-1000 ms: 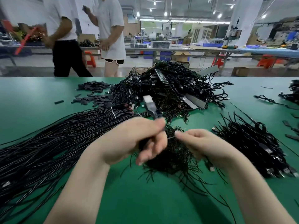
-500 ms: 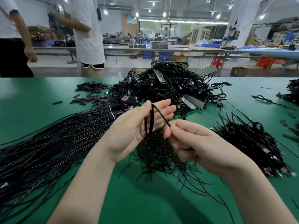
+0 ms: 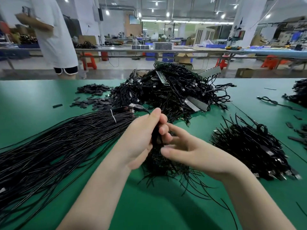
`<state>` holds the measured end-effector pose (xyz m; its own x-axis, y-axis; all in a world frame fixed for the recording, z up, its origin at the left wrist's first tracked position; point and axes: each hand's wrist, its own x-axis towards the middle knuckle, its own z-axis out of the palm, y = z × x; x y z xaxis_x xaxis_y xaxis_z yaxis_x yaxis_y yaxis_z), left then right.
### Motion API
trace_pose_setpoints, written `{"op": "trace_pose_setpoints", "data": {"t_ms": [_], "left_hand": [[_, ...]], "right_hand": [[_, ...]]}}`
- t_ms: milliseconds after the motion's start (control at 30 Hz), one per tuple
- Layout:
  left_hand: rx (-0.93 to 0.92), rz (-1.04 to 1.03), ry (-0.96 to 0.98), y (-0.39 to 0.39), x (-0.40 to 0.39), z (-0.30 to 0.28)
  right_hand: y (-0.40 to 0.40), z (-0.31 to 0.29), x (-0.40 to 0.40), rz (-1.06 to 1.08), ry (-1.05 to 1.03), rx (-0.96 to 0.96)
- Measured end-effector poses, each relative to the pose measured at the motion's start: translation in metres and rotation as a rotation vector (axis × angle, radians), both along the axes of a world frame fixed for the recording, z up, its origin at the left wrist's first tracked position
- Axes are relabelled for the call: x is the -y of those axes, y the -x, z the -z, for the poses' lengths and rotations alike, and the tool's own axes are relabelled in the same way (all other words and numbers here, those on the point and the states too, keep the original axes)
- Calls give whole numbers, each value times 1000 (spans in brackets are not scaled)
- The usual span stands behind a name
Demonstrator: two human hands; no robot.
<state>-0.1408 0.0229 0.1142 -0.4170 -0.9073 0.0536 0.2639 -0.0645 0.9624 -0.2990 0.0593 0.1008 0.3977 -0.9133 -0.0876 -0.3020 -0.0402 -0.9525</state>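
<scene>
My left hand point(image 3: 141, 135) grips a folded black USB cable point(image 3: 156, 136) above the green table point(image 3: 33, 100). The cable's plug point(image 3: 135, 107) sticks out to the left past my fingertips. Just right of it, my right hand point(image 3: 191, 151) has its fingers stretched toward the cable at my left fingers; whether they touch it I cannot tell. Below both hands lies a small heap of black twist ties point(image 3: 166, 165).
A long bundle of straight black cables point(image 3: 58, 146) lies at the left. A big tangled cable pile point(image 3: 174, 92) sits behind my hands, a coiled-cable heap point(image 3: 252, 150) to the right. Small black pieces point(image 3: 94, 97) lie scattered at the back left. A person point(image 3: 54, 35) stands beyond the table.
My left hand has closed round the folded cable, the plug now pointing left. My right hand has opened and dropped slightly. The people behind the table walked off to the left.
</scene>
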Motion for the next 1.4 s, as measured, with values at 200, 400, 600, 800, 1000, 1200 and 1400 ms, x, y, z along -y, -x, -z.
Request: {"op": "trace_pose_setpoints", "data": {"t_ms": [200,400,600,800,1000,1200,1400], "left_hand": [[2,234,-100,-3,-1,3],[147,219,-14,-12,2,2],[390,98,166,-24,0,-7],[378,-67,194,-18,3,0],[252,-80,47,1,3,9],[254,68,-40,-6,11,14],[552,-19,379,-32,16,9]], "right_hand": [[-21,10,2,22,-57,420],[-26,12,4,106,98,253],[-31,9,2,212,240,38],[-39,11,-1,407,441,-200],[-46,23,8,605,508,-683],[-32,30,20,436,447,-510],[14,36,31,357,-211,161]]}}
